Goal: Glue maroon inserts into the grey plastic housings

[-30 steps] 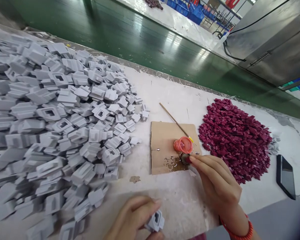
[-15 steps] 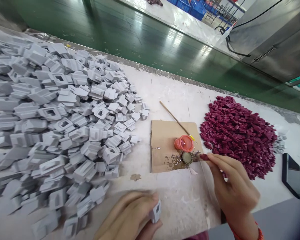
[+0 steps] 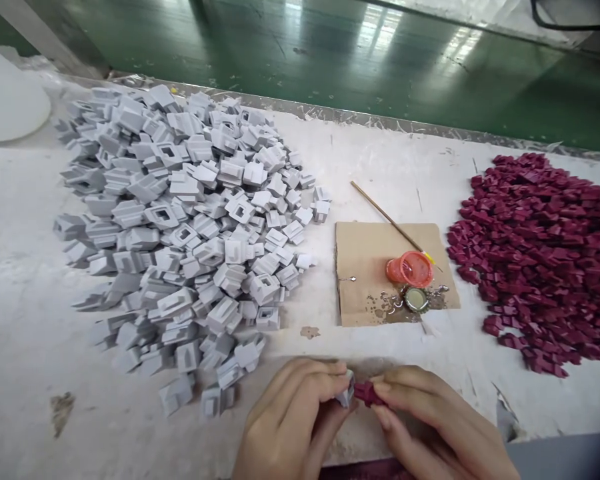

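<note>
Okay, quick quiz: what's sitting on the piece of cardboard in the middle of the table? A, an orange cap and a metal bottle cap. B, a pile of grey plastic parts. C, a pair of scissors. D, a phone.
A: the orange cap and the metal bottle cap both rest on the cardboard, with wet spots beside them.

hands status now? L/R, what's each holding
Left hand: closed on a small grey moulded plastic block.
Right hand: closed on a small dark red plastic piece, its tip at the grey block.
</note>
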`<state>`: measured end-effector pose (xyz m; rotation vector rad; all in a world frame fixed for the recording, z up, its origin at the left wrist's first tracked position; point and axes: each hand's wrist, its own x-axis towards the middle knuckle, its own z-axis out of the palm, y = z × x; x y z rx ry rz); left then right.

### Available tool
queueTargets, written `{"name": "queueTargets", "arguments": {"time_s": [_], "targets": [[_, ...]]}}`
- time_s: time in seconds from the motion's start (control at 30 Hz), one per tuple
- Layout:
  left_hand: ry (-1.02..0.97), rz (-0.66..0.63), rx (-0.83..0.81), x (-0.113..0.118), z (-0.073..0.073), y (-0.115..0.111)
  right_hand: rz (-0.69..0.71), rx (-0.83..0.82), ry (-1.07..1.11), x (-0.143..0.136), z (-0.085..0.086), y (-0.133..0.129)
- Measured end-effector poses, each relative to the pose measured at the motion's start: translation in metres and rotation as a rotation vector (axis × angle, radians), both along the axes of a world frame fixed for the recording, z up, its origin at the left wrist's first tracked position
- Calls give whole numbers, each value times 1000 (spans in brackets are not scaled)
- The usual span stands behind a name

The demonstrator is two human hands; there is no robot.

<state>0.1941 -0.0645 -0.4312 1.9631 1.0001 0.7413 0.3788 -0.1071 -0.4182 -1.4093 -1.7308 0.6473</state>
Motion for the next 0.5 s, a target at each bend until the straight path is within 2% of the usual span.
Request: {"name": "queueTargets", "arguments": {"time_s": [0.17, 0.37, 0.5], "targets": [[-32, -11, 9, -1, -3, -2, -17, -28, 7, -2, 2, 1], [-31, -4, 14, -2, -1, 0, 95, -63, 70, 0, 3, 3], [44, -37, 47, -2, -1, 1, 102, -69, 77, -6, 5, 6]]}}
